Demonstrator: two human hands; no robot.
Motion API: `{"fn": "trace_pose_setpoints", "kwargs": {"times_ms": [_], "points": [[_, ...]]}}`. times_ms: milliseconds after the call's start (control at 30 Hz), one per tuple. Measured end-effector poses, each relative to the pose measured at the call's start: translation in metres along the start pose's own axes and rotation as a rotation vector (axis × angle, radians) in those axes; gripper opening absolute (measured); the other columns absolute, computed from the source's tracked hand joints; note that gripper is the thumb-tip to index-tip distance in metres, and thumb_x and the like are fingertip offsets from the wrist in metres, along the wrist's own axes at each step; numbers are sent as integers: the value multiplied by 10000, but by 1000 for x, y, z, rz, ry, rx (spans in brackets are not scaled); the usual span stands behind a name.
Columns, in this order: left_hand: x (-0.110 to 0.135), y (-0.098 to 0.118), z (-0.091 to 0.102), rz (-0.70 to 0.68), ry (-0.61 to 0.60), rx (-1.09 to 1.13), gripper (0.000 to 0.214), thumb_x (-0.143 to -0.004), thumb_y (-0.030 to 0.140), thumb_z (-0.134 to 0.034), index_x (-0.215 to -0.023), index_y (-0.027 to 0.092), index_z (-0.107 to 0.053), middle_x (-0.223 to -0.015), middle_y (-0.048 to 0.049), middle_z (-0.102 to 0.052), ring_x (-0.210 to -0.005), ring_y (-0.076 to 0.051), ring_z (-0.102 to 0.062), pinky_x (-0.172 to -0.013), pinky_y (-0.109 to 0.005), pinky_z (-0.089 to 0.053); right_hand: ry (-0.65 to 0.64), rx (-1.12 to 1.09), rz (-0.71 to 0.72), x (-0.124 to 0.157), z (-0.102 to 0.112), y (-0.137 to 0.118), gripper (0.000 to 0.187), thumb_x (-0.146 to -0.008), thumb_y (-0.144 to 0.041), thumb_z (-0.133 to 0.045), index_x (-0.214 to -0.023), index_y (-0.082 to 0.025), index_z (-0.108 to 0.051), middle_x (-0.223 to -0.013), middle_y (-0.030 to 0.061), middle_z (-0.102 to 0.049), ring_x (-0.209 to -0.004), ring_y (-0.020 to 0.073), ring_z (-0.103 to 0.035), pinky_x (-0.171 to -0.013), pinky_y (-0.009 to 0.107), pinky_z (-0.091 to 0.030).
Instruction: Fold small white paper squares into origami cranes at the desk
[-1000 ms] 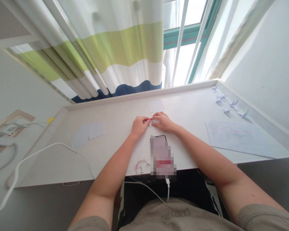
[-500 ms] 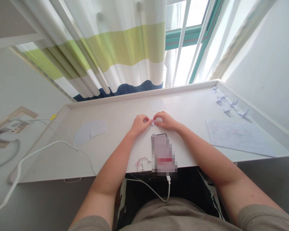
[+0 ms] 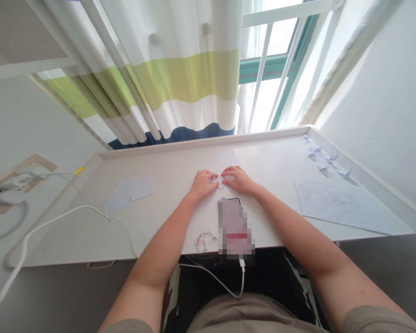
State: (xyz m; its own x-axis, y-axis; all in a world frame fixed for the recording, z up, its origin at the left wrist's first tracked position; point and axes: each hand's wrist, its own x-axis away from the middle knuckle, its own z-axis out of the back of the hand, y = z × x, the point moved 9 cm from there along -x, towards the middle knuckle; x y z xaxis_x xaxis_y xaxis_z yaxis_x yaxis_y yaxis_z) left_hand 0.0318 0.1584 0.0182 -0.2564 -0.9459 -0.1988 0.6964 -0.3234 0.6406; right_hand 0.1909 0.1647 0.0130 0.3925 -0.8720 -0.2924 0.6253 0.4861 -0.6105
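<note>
White folded paper [image 3: 221, 185] now lies on the counter [image 3: 166, 162] between your left hand [image 3: 203, 184] and right hand [image 3: 239, 180], whose fingers [image 3: 229, 174] have stopped pinching and rest slightly spread against its edges.

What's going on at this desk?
A person is sitting at a white desk by a window. Their left hand and right hand are close together, touching a small piece of folded white paper between them. A blank paper square lies just beyond the hands, and two more paper squares lie to the left. Little paper cranes sit in the far right corner, near a lined sheet with writing on it.
</note>
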Motion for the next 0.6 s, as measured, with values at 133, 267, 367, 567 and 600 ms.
{"fn": "trace_pose_setpoints", "kwargs": {"times_ms": [133, 267, 367, 567, 600], "points": [[-1, 0, -1, 9, -6, 17, 195, -806, 299, -774, -995, 254, -800, -1054, -83, -725, -1151, -319, -601, -1079, -487, -493, -30, -1, -59, -1, -3, 2, 225, -879, -277, -747, -1093, -263, -813, -1228, 102, -734, -1195, 327, -615, -1122, 553, -450], [-3, -3, -2, 23, 15, 50, 117, -794, 277, -778, -908, 249, -777, -993, -72, -742, -1097, -305, -615, -1028, -474, -509, -23, -54, -107, -4, -2, 0, 208, -833, -243, -754, -1030, -289, -801, -1133, 65, -778, -1180, 330, -627, -1112, 579, -424], [-3, -2, -1, 26, 15, 38, 51, -804, 265, -769, -849, 246, -753, -963, -67, -755, -1056, -299, -625, -986, -466, -513, -25, -82, -127, -5, -4, -1, 116, -847, -239, -728, -922, -291, -798, -1003, 28, -804, -1100, 301, -663, -1124, 579, -389], [1, 14, 3, -89, -9, -49, 78, -867, 275, -727, -797, 251, -751, -944, -65, -765, -1004, -287, -642, -969, -455, -506, -14, -46, -10, -3, -3, -11, 122, -886, -230, -699, -849, -276, -806, -989, 40, -806, -1025, 274, -685, -1049, 487, -447], [1, 16, 4, -102, -13, -62, 91, -874, 279, -722, -794, 251, -756, -947, -69, -767, -1000, -286, -643, -966, -452, -507, -24, -44, 22, -2, -3, -13, 134, -896, -223, -689, -864, -276, -809, -1011, 43, -806, -1024, 270, -686, -1050, 481, -447]]}}
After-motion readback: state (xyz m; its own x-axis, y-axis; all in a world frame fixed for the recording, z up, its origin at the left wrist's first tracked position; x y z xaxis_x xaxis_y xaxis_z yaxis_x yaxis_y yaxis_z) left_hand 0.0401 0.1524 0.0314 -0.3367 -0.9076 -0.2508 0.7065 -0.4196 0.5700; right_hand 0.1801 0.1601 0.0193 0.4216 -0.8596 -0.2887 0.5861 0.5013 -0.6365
